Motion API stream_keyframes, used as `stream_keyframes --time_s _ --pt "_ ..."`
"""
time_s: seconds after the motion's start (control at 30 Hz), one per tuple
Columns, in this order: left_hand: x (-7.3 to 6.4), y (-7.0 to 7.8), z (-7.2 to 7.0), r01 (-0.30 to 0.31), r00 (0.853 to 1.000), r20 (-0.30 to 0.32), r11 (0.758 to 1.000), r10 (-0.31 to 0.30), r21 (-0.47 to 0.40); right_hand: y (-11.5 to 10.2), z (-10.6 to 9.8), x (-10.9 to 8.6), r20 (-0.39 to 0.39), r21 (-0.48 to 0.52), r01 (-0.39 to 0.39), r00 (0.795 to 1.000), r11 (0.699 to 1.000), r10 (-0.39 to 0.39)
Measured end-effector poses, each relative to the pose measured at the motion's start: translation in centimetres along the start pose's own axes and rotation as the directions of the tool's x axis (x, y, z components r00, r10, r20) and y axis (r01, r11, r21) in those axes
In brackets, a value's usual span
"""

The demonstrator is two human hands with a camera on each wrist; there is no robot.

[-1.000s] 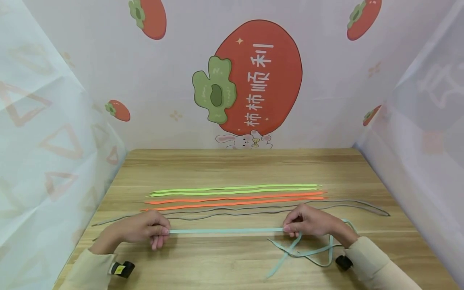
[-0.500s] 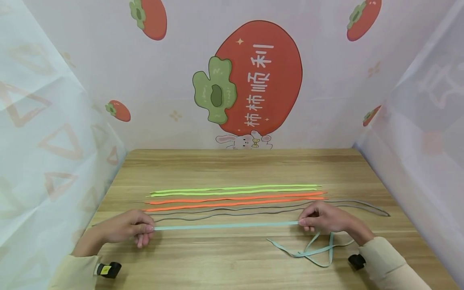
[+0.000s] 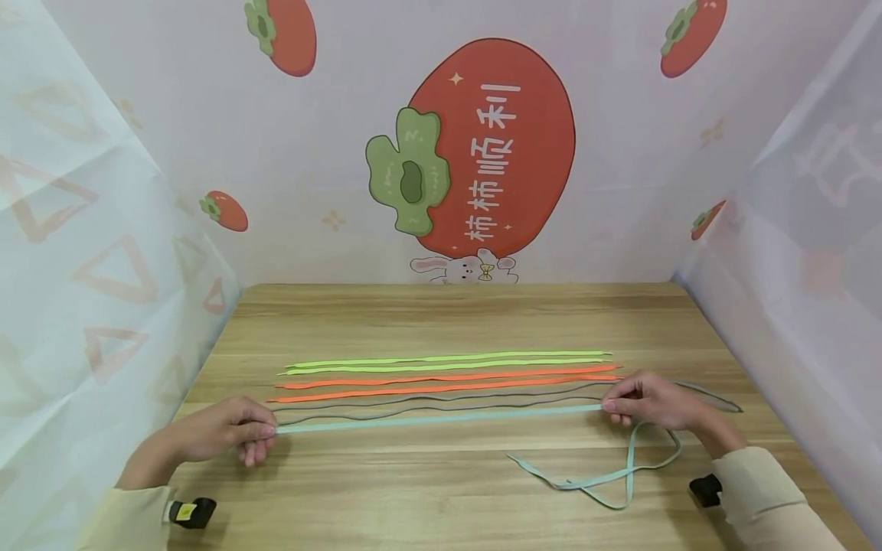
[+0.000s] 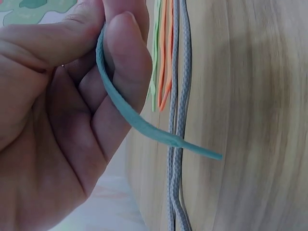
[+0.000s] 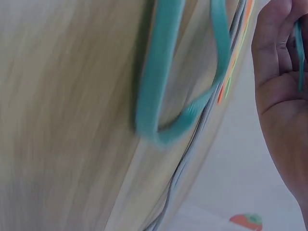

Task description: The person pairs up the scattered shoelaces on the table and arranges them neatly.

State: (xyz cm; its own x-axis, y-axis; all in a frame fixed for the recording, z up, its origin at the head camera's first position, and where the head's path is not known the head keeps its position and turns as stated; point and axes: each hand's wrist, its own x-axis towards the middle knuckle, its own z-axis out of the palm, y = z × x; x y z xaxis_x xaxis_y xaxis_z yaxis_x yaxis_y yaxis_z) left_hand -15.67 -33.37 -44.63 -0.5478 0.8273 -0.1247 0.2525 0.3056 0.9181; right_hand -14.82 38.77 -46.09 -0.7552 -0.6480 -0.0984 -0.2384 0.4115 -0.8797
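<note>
A light blue shoelace (image 3: 441,419) is stretched almost straight between both hands, just in front of the grey laces. My left hand (image 3: 226,430) pinches it near one end between thumb and fingers; in the left wrist view a short tail (image 4: 144,126) dangles out past the fingers. With thumb and fingertips, my right hand (image 3: 651,402) pinches the other end, and a bit of lace (image 5: 300,57) shows against its palm in the right wrist view. A second light blue shoelace (image 3: 606,476) lies in loose loops on the table, below the right hand.
Behind the held lace, pairs of grey (image 3: 441,398), orange (image 3: 441,379) and yellow-green shoelaces (image 3: 441,359) lie roughly parallel across the wooden table (image 3: 455,317). Printed white sheets (image 3: 310,153) stand at the back and both sides.
My hands have spread apart, the left going left and the right going right and away. The held lace is longer between them and nearer the grey laces; its hanging tail by the right hand is gone.
</note>
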Motion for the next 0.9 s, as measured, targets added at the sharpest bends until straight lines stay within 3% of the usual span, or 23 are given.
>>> stream_keyframes --time_s 0.2,0.53,0.73,0.9 --pt "-0.4 0.1 -0.5 0.012 1.000 -0.011 1.000 -0.012 -0.005 0.3 -1.3 -0.9 -0.030 0.028 -0.051 0.998 0.998 0.051" --pt "-0.6 0.3 -1.9 0.059 0.997 -0.041 0.998 -0.058 0.029 0.5 -3.1 -1.4 -0.136 -0.136 -0.017 0.991 0.991 -0.002" --pt "-1.0 -0.1 -3.1 0.041 0.997 -0.059 0.999 -0.039 0.036 1.0 -4.1 -1.2 -0.212 -0.175 -0.065 0.977 0.982 0.027" --pt "-1.6 -0.4 -3.9 0.039 0.995 -0.099 0.996 -0.031 0.077 0.8 -4.9 -0.9 -0.308 -0.256 -0.144 0.949 0.956 0.061"
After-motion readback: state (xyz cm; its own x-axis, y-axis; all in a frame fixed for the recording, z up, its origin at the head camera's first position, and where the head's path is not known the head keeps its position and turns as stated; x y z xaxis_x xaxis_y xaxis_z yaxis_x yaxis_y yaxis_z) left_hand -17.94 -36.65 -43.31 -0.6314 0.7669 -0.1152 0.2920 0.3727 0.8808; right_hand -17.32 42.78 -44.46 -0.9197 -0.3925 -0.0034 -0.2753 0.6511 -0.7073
